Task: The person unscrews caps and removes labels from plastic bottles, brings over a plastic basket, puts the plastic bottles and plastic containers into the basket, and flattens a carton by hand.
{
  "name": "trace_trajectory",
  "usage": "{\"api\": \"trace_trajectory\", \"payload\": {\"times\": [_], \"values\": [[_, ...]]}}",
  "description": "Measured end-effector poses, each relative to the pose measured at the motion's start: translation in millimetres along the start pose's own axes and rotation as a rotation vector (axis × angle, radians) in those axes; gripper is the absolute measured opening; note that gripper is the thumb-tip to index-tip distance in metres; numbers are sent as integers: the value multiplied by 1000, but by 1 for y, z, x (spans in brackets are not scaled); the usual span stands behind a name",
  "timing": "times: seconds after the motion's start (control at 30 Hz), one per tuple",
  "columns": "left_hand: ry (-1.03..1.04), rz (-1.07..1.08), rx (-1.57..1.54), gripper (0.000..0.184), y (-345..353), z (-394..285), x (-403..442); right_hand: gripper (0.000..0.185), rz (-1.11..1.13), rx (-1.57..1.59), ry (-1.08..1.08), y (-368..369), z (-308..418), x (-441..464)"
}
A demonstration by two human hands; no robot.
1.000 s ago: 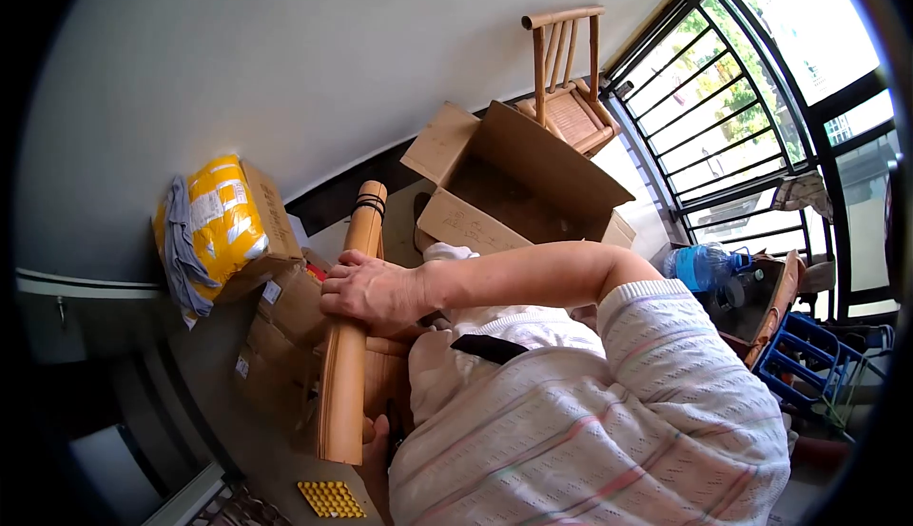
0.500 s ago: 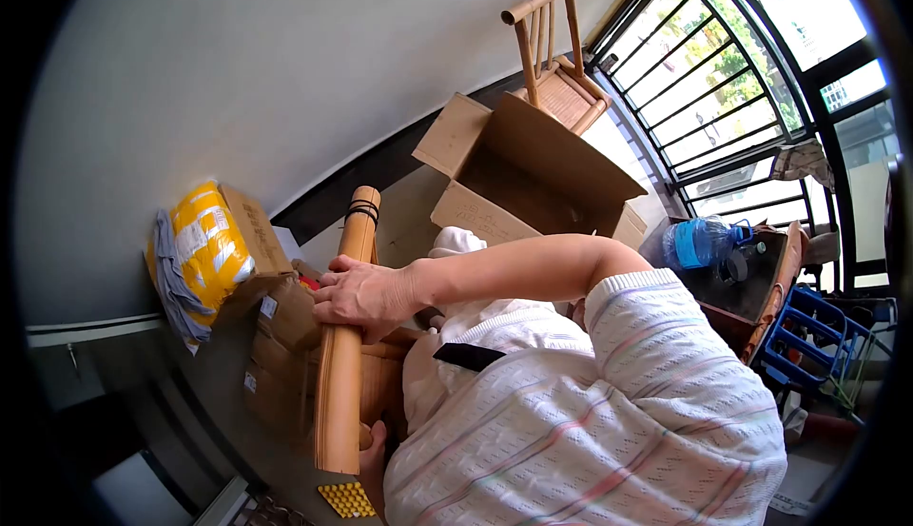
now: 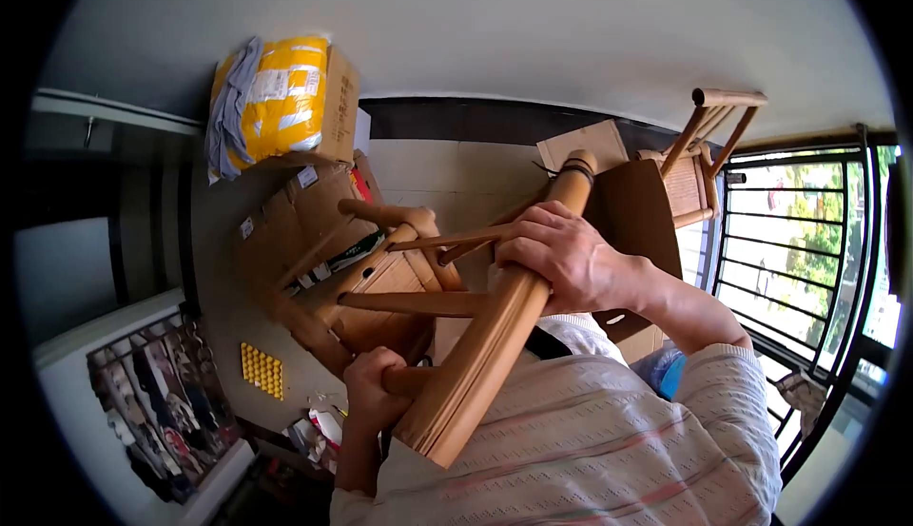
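Observation:
A bamboo chair (image 3: pixel 399 283) is tilted in front of my body, with its seat and legs towards the left. Its wide curved top piece (image 3: pixel 485 360) slants across my chest, a black cord tied near the upper end. My right hand (image 3: pixel 566 255) is wrapped over the upper part of this piece. Lower left, my left hand (image 3: pixel 376 388) grips a round bamboo pole of the chair that meets the piece.
A yellow wrapped parcel (image 3: pixel 285 93) with a grey cloth rests on cardboard boxes (image 3: pixel 304 212). Behind my right arm is an open carton (image 3: pixel 637 212); another bamboo chair (image 3: pixel 687 184) stands by the barred window (image 3: pixel 785 241). A yellow tray (image 3: pixel 262 371) lies on the floor.
The chair has swung out, so its seat and legs now show and its top piece slants to the right. Both hands moved with it. The view has turned; the parcel sits higher.

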State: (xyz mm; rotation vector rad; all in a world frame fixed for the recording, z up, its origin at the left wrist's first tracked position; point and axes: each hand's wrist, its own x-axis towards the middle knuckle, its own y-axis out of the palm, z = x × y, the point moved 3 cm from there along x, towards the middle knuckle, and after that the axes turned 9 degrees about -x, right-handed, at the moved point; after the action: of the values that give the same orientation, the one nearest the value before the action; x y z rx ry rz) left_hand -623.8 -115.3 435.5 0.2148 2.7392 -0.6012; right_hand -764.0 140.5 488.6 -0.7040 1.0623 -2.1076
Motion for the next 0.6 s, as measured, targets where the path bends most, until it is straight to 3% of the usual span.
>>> {"api": "trace_trajectory", "payload": {"times": [0.13,0.2,0.27,0.33,0.43,0.47,0.53,0.6], "values": [[93,54,24,24,14,-2,39,38,101,53,-92,-30,-1,8],[86,103,-30,24,18,12,54,36,197,29,-37,-28,2,6],[93,132,-82,22,20,28,72,37,132,34,-49,-18,4,4],[149,116,-104,20,24,46,93,37,126,-11,70,-3,-1,-1],[205,-55,-193,16,22,55,124,39,103,-72,210,18,-11,6],[331,-172,-134,17,18,45,126,40,162,-73,267,27,-21,7],[329,-320,8,33,15,48,132,41,181,-109,307,38,-43,13],[255,-476,27,30,5,71,127,41,214,-25,362,34,-51,25]]}}
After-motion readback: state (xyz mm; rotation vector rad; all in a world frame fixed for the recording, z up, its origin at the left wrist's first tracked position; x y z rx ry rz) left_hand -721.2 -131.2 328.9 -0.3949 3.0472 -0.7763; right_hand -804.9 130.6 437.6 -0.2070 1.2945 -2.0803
